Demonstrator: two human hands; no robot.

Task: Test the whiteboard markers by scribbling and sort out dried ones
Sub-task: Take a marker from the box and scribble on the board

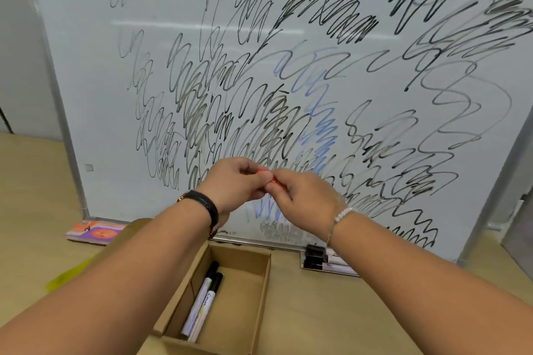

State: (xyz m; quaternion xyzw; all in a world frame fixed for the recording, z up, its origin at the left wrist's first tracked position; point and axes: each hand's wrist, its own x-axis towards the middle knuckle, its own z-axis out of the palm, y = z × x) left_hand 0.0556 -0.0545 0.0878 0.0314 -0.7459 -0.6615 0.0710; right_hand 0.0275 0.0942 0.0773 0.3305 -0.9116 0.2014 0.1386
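Both hands meet in front of the whiteboard [86,52], which leans on the table and is covered in black and blue scribbles. My left hand [235,181] and my right hand [302,196] both grip a red marker [269,177]; only a small red part shows between the fingers. Whether its cap is on is hidden. Below, an open cardboard box [261,294] holds two black-capped white markers [206,301]. More black-capped markers [317,258] lie at the board's foot, partly behind my right forearm.
An orange and purple packet [95,232] lies flat on the table by the board's lower left corner. A yellow-green smear [69,274] shows on the wooden table [331,311] at left. A grey wall stands left of the board.
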